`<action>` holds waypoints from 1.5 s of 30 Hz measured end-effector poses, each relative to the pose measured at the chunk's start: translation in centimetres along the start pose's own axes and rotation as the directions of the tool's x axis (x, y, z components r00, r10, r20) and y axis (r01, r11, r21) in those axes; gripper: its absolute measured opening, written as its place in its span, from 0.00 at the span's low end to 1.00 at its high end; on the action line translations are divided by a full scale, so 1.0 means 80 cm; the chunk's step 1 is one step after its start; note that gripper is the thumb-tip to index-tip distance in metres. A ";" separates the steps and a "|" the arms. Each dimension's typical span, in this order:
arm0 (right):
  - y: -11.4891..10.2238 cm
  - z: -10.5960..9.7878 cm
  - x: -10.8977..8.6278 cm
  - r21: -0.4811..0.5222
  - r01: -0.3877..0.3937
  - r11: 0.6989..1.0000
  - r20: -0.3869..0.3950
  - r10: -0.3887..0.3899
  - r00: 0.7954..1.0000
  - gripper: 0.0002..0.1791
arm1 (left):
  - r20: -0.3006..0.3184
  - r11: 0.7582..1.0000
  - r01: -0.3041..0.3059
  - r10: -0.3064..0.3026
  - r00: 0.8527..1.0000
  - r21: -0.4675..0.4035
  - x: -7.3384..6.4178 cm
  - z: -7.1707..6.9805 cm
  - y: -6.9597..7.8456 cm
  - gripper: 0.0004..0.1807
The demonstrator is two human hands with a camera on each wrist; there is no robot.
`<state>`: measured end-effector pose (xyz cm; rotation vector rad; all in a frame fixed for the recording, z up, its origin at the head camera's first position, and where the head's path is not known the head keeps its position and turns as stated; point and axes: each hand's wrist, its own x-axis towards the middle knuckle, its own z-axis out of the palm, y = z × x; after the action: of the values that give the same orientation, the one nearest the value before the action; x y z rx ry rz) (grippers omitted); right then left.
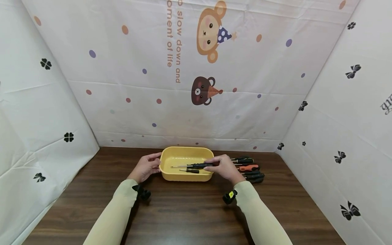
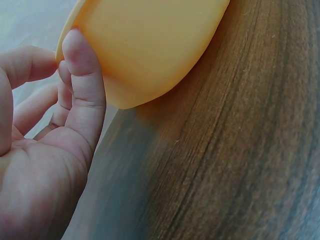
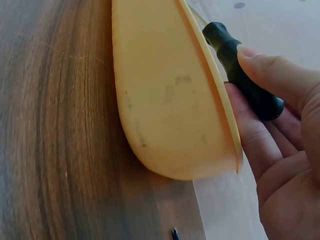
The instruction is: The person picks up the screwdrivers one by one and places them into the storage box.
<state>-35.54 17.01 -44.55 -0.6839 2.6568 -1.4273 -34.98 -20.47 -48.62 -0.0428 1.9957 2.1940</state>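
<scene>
A yellow plastic basin (image 1: 186,177) sits on the table. At its left end my left hand (image 1: 149,166) holds the rim, and the left wrist view shows fingertips against the basin's wall (image 2: 155,45). My right hand (image 1: 225,167) grips a black-handled screwdriver (image 3: 240,75) between thumb and fingers, over the basin's right rim. Its shaft points left, above or into the basin; I cannot tell whether it touches the bottom. Below it in the head view, a smaller black screwdriver (image 1: 192,171) lies inside the basin.
Several screwdrivers lie right of the basin, partly behind my right hand: black ones (image 1: 255,177), an orange one (image 1: 249,167) and another dark one (image 1: 245,160). White printed cloth (image 1: 171,112) walls the brown wooden table (image 1: 183,217) at the back and sides.
</scene>
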 end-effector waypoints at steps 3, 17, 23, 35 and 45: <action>-0.007 0.005 0.004 -0.039 0.004 0.999 0.014 -0.003 1.000 0.17 | -0.001 1.000 -0.003 0.003 1.000 0.002 -0.001 0.001 0.000 0.31; -0.025 0.025 0.027 -0.201 0.059 0.978 0.085 -0.043 0.995 0.16 | 0.013 1.000 -0.008 0.008 1.000 -0.001 0.000 0.000 -0.003 0.31; -0.030 0.030 0.033 -0.260 0.028 0.965 0.108 0.000 0.994 0.14 | 0.015 1.000 -0.008 0.008 1.000 0.000 0.000 0.001 -0.002 0.31; -0.035 0.032 0.043 -0.330 0.085 0.940 0.177 -0.027 0.984 0.13 | 0.028 1.000 -0.023 0.023 0.999 0.001 0.000 -0.001 -0.001 0.31; -0.044 0.034 0.053 -0.356 0.109 0.928 0.300 0.003 0.954 0.05 | 0.023 0.999 -0.033 0.033 0.999 -0.009 0.001 0.000 -0.003 0.31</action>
<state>-37.43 11.51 -42.59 -0.9216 2.6942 -0.7535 -35.04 -20.41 -48.85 0.0150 1.9889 2.2127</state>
